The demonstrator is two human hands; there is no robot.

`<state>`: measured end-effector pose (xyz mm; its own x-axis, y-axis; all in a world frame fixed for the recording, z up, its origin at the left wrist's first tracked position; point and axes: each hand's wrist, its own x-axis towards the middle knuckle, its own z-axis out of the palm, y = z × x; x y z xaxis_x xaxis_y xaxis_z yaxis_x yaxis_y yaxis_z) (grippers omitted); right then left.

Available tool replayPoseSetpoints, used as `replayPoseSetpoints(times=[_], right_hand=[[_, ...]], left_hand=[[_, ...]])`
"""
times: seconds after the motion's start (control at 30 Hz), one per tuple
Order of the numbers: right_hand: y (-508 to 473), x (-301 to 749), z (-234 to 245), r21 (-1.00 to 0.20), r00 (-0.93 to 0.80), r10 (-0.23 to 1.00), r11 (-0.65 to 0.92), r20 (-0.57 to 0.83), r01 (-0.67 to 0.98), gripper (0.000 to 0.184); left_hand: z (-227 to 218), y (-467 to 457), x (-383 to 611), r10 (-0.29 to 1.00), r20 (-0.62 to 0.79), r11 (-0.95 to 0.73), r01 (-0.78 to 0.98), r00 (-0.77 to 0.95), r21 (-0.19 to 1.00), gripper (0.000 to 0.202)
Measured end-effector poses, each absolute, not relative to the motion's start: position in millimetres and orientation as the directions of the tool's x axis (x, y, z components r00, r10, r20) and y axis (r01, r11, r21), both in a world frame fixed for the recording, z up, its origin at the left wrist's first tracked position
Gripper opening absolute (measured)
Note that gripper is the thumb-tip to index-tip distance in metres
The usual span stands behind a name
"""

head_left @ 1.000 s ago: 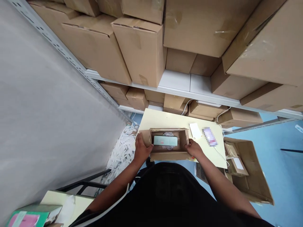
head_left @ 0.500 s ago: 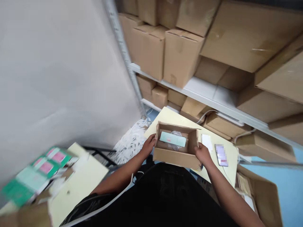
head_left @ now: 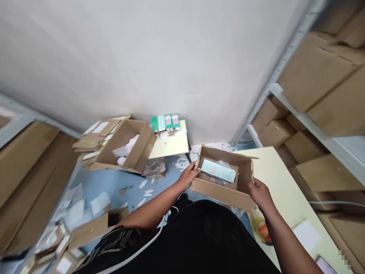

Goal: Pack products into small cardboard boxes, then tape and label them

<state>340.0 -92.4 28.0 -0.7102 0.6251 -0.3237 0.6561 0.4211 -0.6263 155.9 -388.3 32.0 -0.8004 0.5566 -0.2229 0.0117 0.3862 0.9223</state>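
Note:
An open cardboard box [head_left: 224, 195] is held up in front of my body, slightly tilted. My left hand [head_left: 188, 176] is closed on its left end wall, and my right hand [head_left: 260, 195] grips the right end wall. Inside lies a long pale green box [head_left: 218, 171] with a small reddish mark. Crumpled clear plastic [head_left: 224, 164] shows behind and beneath it. My fingers on the far sides of the walls are partly hidden.
A cream table [head_left: 273, 169] stands at right, bearing tape rolls [head_left: 262, 230], white paper [head_left: 307, 236] and a phone [head_left: 325, 265]. A small table [head_left: 168, 147] by the wall carries green boxes [head_left: 169, 121]. A large carton [head_left: 145, 148], scraps and boxes cover the floor at left; shelves [head_left: 316, 114] line the right.
My view has swung left, bringing the small table, large carton and littered floor into sight. Both hands still hold the cardboard box, which has turned along with me away from the shelves.

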Motion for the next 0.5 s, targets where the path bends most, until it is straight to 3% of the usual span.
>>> replayPoseSetpoints(times=[0.17, 0.3, 0.5], right_hand=[[-162.1, 277.4, 32.1, -0.600, -0.817, 0.455, 0.560, -0.354, 0.572, 0.030], [-234.1, 236.8, 24.6, -0.612, -0.862, 0.362, 0.608, -0.354, 0.506, 0.031], [-336.5, 203.0, -3.5, -0.625, -0.883, 0.311, 0.625, -0.351, 0.469, 0.032]], left_hand=[[26.3, -494.3, 162.8, 0.390, -0.211, 0.318, -0.084, -0.896, 0.944, 0.058], [21.4, -579.2, 163.0, 0.297, -0.239, 0.401, -0.106, -0.925, 0.910, 0.057], [22.0, -718.9, 136.1, 0.450, -0.154, 0.576, 0.154, -0.880, 0.803, 0.052]])
